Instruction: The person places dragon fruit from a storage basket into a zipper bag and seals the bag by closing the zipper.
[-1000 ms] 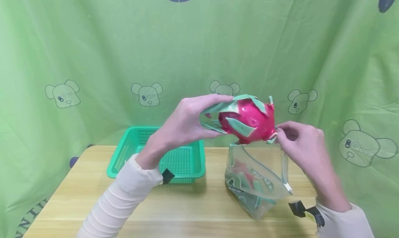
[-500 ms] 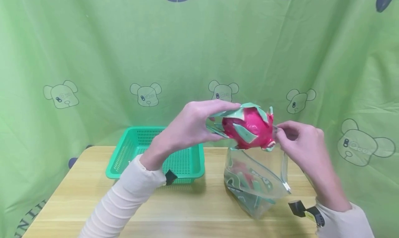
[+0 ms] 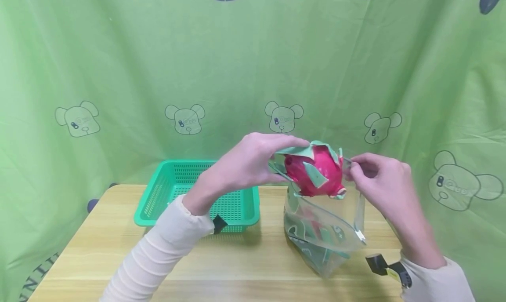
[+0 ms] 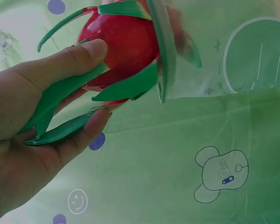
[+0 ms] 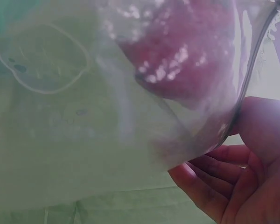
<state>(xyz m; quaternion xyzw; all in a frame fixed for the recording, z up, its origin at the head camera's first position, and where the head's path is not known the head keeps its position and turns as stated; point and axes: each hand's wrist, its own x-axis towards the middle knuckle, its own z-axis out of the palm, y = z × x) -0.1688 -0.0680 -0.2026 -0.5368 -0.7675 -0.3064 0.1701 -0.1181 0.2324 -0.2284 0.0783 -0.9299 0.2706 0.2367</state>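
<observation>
My left hand [image 3: 249, 163] grips a pink-red dragon fruit [image 3: 326, 174] with green leafy scales, fingers and thumb around its leafy end. It is held over the mouth of a clear zip bag [image 3: 312, 225]. In the left wrist view the fruit's far end shows through the bag's plastic [image 4: 252, 88], past the rim. My right hand [image 3: 381, 179] pinches the bag's rim at the right, which the right wrist view shows with thumb and fingers [image 5: 184, 177] on the plastic edge. A white slider [image 3: 360, 235] hangs on the zip. Something red and green lies inside the bag.
A green perforated plastic basket [image 3: 254, 201] stands on the wooden table [image 3: 245, 275] to the left, partly behind my left forearm. A green curtain [image 3: 237, 60] with mouse-like drawings hangs behind the table.
My left hand has moved down and slightly right, lowering the dragon fruit toward the bag's mouth. My right hand stays almost still at the rim.
</observation>
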